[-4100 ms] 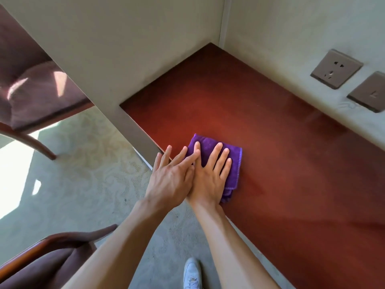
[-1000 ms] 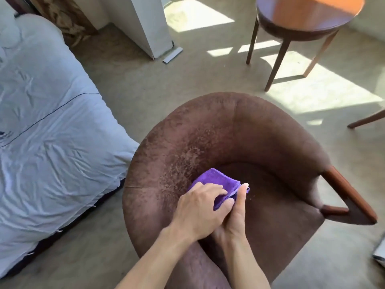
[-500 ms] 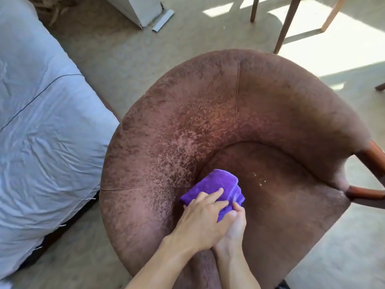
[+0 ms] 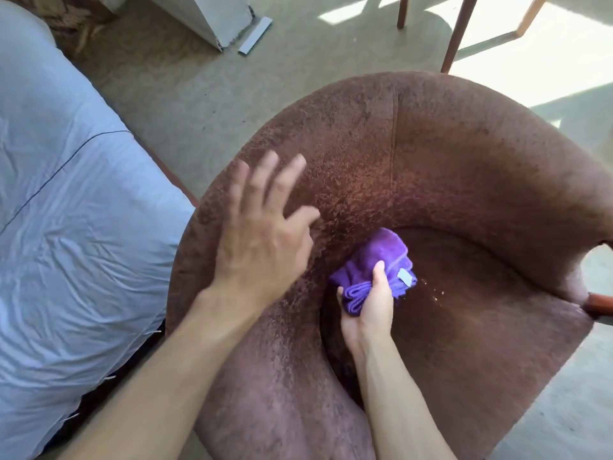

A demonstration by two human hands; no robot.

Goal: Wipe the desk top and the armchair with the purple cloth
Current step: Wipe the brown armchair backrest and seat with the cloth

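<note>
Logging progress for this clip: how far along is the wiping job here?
Desk: out of view, so its state cannot be judged. In hand: the right hand grips the folded purple cloth at the armchair seat's back edge; the left hand hovers open. Left: pale crumbs on the seat.

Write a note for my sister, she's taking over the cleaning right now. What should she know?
Left hand: open, fingers spread, empty, over the armchair's curved back.
Right hand: grip closed on the folded purple cloth, low where the chair's back meets the seat.
Done: can't tell from here how much of the chair is wiped; the desk is out of view.
Left: pale specks sit on the seat beside the cloth; wipe those, then the rest of the seat and back.
</note>
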